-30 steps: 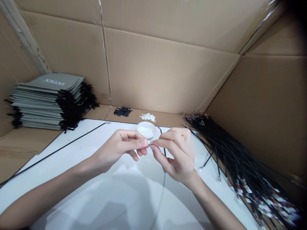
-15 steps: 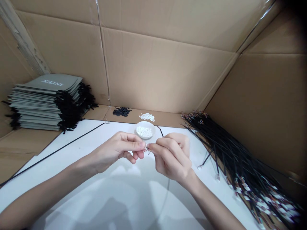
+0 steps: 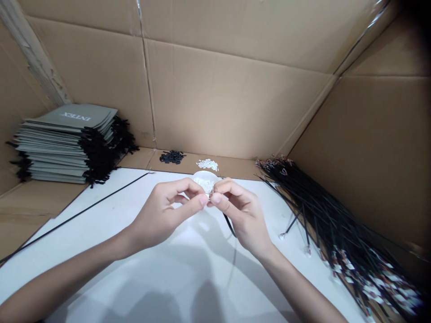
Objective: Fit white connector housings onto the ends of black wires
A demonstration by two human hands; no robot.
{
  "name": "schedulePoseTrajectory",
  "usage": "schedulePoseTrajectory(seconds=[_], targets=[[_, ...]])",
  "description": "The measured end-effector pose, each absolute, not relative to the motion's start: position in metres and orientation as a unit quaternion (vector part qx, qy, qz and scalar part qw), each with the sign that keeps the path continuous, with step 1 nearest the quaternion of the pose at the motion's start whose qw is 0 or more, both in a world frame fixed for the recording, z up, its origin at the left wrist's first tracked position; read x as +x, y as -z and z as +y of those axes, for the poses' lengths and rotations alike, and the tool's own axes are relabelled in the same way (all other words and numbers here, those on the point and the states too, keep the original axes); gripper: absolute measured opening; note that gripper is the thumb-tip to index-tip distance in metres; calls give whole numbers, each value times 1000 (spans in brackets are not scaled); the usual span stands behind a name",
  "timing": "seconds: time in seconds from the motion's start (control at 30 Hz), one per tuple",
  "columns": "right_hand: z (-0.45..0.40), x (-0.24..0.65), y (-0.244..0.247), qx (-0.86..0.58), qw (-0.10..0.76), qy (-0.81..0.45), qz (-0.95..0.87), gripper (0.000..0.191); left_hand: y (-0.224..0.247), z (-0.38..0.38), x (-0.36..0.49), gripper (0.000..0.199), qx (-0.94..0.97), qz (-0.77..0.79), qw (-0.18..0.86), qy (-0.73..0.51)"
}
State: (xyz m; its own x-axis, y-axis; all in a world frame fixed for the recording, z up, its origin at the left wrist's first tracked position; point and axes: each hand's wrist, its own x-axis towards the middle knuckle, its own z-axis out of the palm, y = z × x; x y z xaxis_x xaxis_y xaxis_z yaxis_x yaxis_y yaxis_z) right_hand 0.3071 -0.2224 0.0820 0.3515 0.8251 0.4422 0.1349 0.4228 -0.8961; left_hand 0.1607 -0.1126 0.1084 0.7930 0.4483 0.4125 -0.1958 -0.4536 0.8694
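Note:
My left hand (image 3: 177,204) is closed in a pinch, thumb against fingers, on a small white piece mostly hidden by the fingertips. Touching it from the other side, my right hand (image 3: 240,213) pinches the thin stripped wires (image 3: 211,194) at the end of a black cable (image 3: 229,224). The cable drops down behind the right fingers. Just beyond the fingertips stands a white bowl (image 3: 201,174) of small white pieces, its near side partly covered by the hands.
Black tubes (image 3: 172,156) and white pieces (image 3: 207,164) lie in two piles along the back. A stack of grey INTEX sheets (image 3: 57,152) stands left. One black cable (image 3: 90,206) crosses the table's left side. Many cables (image 3: 323,211) lie right. Cardboard walls (image 3: 235,98) surround the table.
Both hands have moved slightly up, nearer the bowl, and now cover its near side. My right hand has turned, so its thumb shows and the black cable hangs visibly below it.

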Motion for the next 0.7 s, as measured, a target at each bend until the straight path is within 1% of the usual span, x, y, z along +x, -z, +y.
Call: schedulePoseTrajectory(seconds=[0.07,0.13,0.23,0.27,0.37,0.47,0.53,0.6,0.7], targets=[[-222,306,-81,-446,678,-355,-463,14,-105,-112,162,13,827,34,429,-363],[-222,305,-81,-436,679,-399,-436,15,-102,-109,163,13,846,-13,345,-407],[-224,304,-82,-444,680,-401,-424,18,-101,-105,162,9,855,-16,283,-434],[-224,303,-83,-448,679,-399,-424,18,-101,-104,162,10,857,-7,276,-435],[-225,302,-86,-458,674,-398,-422,20,-104,-101,159,27,871,-20,243,-425],[-224,301,-87,-459,667,-405,-424,19,-104,-99,160,27,885,-52,206,-415],[-223,301,-87,-456,669,-406,-423,18,-102,-98,162,25,884,-58,178,-429],[-223,302,-86,-458,673,-401,-421,17,-101,-96,164,26,880,-66,124,-454],[-222,302,-86,-466,674,-388,-422,16,-99,-95,166,30,871,-76,11,-484]])
